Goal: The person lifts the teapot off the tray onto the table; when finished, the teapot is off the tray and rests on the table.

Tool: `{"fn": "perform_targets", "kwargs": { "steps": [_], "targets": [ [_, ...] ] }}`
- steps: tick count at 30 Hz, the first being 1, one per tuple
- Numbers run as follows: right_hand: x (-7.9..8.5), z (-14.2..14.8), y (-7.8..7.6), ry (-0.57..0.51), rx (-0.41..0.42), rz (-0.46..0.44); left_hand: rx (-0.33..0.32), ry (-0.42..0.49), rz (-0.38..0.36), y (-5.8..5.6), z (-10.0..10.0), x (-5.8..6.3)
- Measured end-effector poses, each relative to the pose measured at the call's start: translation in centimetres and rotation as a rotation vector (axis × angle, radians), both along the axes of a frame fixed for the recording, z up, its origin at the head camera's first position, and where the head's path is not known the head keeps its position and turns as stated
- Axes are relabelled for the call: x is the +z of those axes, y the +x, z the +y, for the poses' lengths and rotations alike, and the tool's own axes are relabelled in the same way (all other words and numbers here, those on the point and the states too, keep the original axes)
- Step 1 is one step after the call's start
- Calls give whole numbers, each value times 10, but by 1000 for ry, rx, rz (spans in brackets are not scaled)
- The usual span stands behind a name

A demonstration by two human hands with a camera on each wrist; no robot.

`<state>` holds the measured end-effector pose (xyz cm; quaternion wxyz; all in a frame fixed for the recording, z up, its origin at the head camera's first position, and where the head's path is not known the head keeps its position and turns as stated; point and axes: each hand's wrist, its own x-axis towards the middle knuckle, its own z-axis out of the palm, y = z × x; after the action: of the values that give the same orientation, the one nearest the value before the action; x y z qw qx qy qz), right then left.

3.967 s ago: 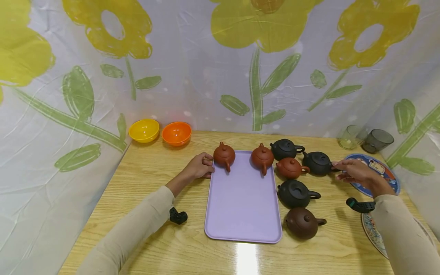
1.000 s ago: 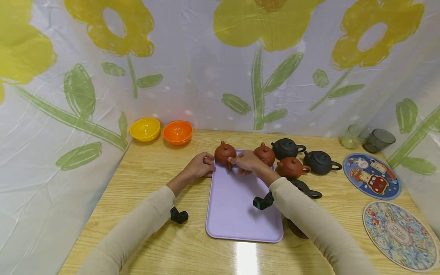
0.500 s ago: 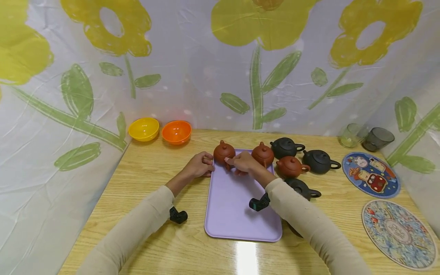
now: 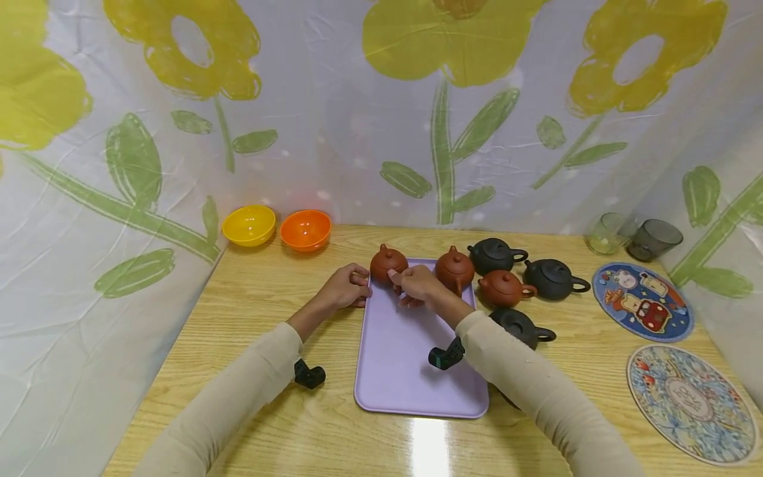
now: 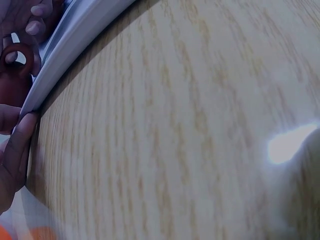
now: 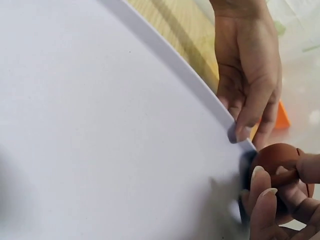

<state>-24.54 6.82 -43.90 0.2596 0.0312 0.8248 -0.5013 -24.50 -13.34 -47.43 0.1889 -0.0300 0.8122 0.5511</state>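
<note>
A lilac tray (image 4: pixel 417 371) lies on the table, with one red clay teapot (image 4: pixel 386 262) at its far left corner and a second red teapot (image 4: pixel 453 265) at its far right. My left hand (image 4: pixel 346 287) pinches the tray's left rim; in the right wrist view its thumb (image 6: pixel 242 132) comes over that rim. With thumb and fingers, my right hand (image 4: pixel 420 285) holds the handle of the left teapot. That handle loop (image 5: pixel 31 57) shows in the left wrist view among the right hand's fingers.
Right of the tray stand black teapots (image 4: pixel 550 279) and another red teapot (image 4: pixel 503 289); my right sleeve almost hides a dark teapot nearest me. Yellow (image 4: pixel 249 226) and orange bowls (image 4: pixel 305 230) stand back left. Two glasses (image 4: pixel 654 240) and two round mats (image 4: pixel 691 404) lie right.
Four seconds ago my right hand was at a black teapot's handle on the right; since then it has crossed to the left teapot on the tray. My left hand stays at the rim.
</note>
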Motion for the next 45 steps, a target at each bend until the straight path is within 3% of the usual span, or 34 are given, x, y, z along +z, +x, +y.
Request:
{"fn": "perform_targets", "kwargs": {
  "steps": [5, 11, 21, 29, 45],
  "targets": [
    [2, 4, -1, -39, -18, -3, 5, -2, 0, 0, 1, -1],
    [8, 12, -1, -53, 26, -1, 1, 3, -2, -1, 1, -1],
    [39, 37, 10, -87, 87, 75, 1, -12, 14, -3, 0, -3],
    [54, 70, 18, -95, 137, 101, -1, -33, 0, -4, 0, -2],
    [67, 130, 48, -26, 228, 176, -16, -35, 1, -3, -1, -2]
  ]
}}
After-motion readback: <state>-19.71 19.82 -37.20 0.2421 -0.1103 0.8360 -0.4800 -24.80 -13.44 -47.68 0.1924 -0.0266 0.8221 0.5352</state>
